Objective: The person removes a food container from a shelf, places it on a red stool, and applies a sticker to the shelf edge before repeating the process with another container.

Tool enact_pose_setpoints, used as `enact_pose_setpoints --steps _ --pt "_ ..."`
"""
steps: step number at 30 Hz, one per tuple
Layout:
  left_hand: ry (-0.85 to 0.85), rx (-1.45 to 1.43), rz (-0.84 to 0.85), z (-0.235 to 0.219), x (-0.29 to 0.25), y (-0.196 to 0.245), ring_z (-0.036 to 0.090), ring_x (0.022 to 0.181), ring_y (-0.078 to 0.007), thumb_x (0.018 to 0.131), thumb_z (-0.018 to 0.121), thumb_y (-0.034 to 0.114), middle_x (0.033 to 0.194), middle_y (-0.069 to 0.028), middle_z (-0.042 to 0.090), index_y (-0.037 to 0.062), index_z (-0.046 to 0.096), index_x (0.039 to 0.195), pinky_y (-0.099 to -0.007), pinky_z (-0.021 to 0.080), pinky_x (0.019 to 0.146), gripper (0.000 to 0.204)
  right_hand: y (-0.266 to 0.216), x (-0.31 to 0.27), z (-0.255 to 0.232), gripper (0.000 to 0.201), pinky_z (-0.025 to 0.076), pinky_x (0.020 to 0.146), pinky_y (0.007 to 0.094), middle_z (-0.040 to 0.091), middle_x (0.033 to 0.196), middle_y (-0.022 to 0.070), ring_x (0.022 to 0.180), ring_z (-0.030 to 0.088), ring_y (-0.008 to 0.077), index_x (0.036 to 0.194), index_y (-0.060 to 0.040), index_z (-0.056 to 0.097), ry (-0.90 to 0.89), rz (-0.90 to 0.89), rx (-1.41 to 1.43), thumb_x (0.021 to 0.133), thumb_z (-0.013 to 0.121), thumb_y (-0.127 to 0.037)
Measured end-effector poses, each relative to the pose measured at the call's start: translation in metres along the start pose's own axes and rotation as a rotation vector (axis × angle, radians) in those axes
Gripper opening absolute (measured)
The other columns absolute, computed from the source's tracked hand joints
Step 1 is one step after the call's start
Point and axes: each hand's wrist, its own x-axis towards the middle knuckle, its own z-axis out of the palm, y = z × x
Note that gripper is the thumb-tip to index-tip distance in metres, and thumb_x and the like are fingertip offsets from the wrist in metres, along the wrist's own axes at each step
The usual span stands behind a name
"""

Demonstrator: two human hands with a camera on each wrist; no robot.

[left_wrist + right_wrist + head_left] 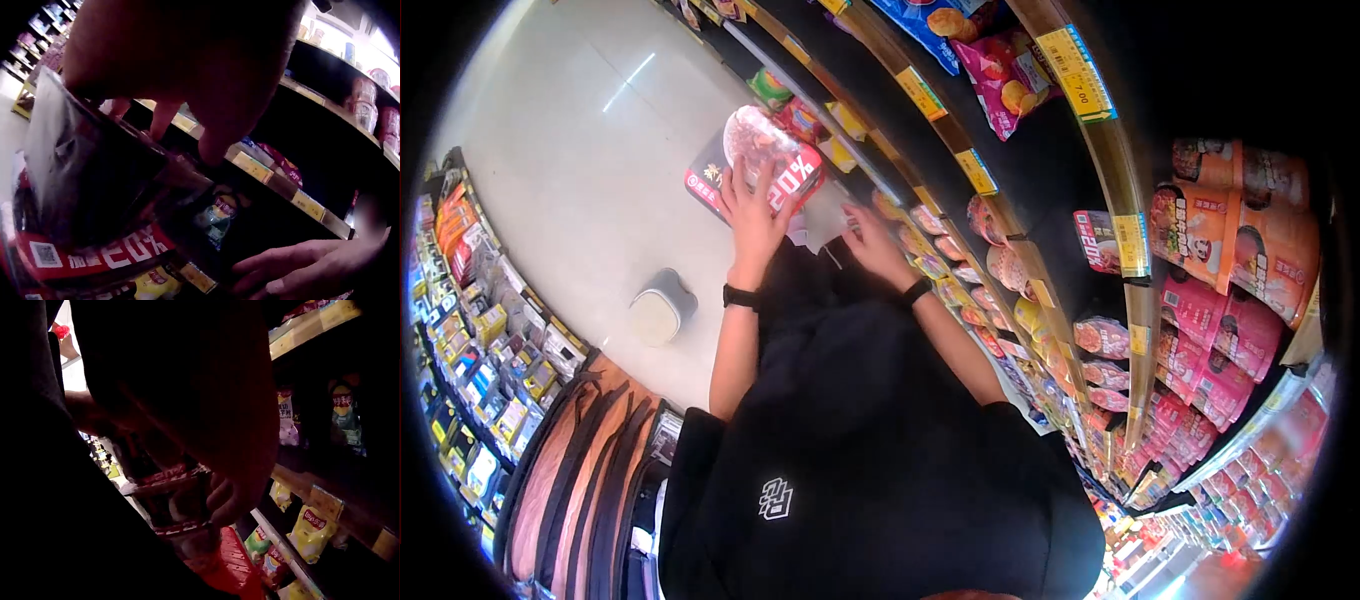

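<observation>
My left hand (758, 205) grips a boxed food pack (800, 178) with a red-and-black sleeve marked 20% and a food picture. In the left wrist view its fingers (164, 119) bend over the rim of the dark tub, which has clear film around it. More such packs (169, 503) show stacked in the right wrist view. Close by on the right, my right hand (875, 245) has loosely bent fingers beside a pale, see-through patch under the pack. The left wrist view shows that hand (312, 265) with fingers extended, nothing visible in them.
Shelves with yellow price tags (1078, 75) curve along my right, holding chip bags (1005, 80), orange tubs (1240, 235) and a similar pack (1097, 240). A slotted red basket (236, 562) is below the packs. A small stool (662, 305) stands on the pale floor to the left.
</observation>
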Motion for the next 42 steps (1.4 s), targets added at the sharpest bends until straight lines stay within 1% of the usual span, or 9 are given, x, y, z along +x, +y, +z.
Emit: enact_pose_setpoints --steps 3,10,14,22,26,30,36,38,42 --pt "-0.014 -0.106 -0.020 -0.013 0.004 0.007 0.025 0.138 -0.0420 0.071 0.078 0.045 0.149 -0.0196 0.032 0.0164 0.046 0.140 -0.0527 0.017 0.112 0.082 0.000 0.004 -0.005 0.046 0.050 0.086 0.0373 0.053 0.121 0.0175 0.103 0.059 0.0299 0.131 -0.0006 0.046 -0.013 0.009 -0.031 0.087 0.057 -0.008" --pt "-0.093 -0.159 0.041 -0.007 0.013 0.021 0.018 0.143 -0.0369 0.063 0.079 0.056 0.153 -0.0175 0.025 0.0121 0.036 0.146 -0.0647 0.010 0.109 0.103 -0.019 0.020 -0.024 0.046 0.048 0.089 0.0376 0.055 0.121 0.0164 0.104 0.059 0.0292 0.131 -0.0016 0.047 0.172 -0.082 -0.017 0.088 0.059 -0.012" --pt "-0.166 -0.125 0.151 -0.001 0.017 0.042 0.020 0.142 -0.0392 0.064 0.078 0.057 0.150 -0.0217 0.029 0.0069 0.037 0.144 -0.0589 0.011 0.112 0.103 -0.014 0.011 -0.034 0.042 0.048 0.088 0.0373 0.058 0.116 0.0155 0.104 0.058 0.0297 0.127 -0.0012 0.051 0.324 -0.180 0.023 0.087 0.061 -0.012" --pt "-0.377 -0.218 0.270 0.032 0.002 0.092 0.014 0.142 -0.0438 0.064 0.078 0.055 0.153 -0.0270 0.020 0.0011 0.007 0.151 -0.0586 0.009 0.113 0.125 -0.050 -0.050 -0.113 0.025 0.048 0.089 0.0362 0.061 0.110 0.0154 0.100 0.061 0.0321 0.115 -0.0008 0.059 0.693 -0.158 0.158 0.092 0.055 -0.008" --pt "-0.494 -0.275 0.397 0.058 -0.001 0.124 0.018 0.141 -0.0448 0.064 0.083 0.042 0.151 -0.0281 0.021 -0.0006 0.010 0.150 -0.0535 0.016 0.114 0.121 -0.040 -0.086 -0.146 0.026 0.051 0.077 0.0298 0.062 0.105 0.0126 0.089 0.063 0.0214 0.113 -0.0019 0.062 0.937 -0.113 0.140 0.088 0.056 0.002" --pt "-0.609 -0.456 0.508 0.083 -0.001 0.172 0.025 0.139 -0.0422 0.066 0.084 0.030 0.149 -0.0280 0.027 -0.0011 0.015 0.149 -0.0470 0.027 0.113 0.113 -0.042 -0.136 -0.186 0.030 0.051 0.079 0.0291 0.061 0.107 0.0122 0.090 0.063 0.0212 0.115 -0.0020 0.060 1.115 -0.054 0.120 0.086 0.054 0.005" --pt "-0.921 -0.726 0.562 0.098 0.002 0.265 0.043 0.131 -0.0355 0.071 0.082 0.025 0.147 -0.0211 0.038 0.0018 0.023 0.148 -0.0421 0.041 0.104 0.100 0.013 -0.200 -0.227 0.028 0.049 0.077 0.0401 0.064 0.094 0.0186 0.090 0.063 0.0338 0.111 -0.0012 0.059 1.331 0.214 -0.083 0.083 0.062 -0.005" --pt "-0.896 -0.670 0.679 0.091 0.003 0.300 0.050 0.124 -0.0326 0.073 0.082 0.024 0.142 -0.0197 0.045 0.0001 0.032 0.144 -0.0408 0.047 0.097 0.091 0.037 -0.214 -0.239 0.025 0.048 0.078 0.0415 0.065 0.094 0.0189 0.091 0.062 0.0380 0.108 -0.0006 0.060 1.437 0.211 -0.269 0.083 0.061 -0.004" --pt "-0.925 -0.538 0.693 0.090 0.007 0.352 0.062 0.105 -0.0295 0.078 0.077 0.035 0.125 -0.0226 0.057 -0.0029 0.045 0.133 -0.0391 0.050 0.084 0.074 0.053 -0.244 -0.263 0.018 0.046 0.077 0.0467 0.065 0.090 0.0200 0.091 0.058 0.0421 0.094 0.0021 0.061 1.467 0.232 -0.122 0.076 0.060 -0.002"
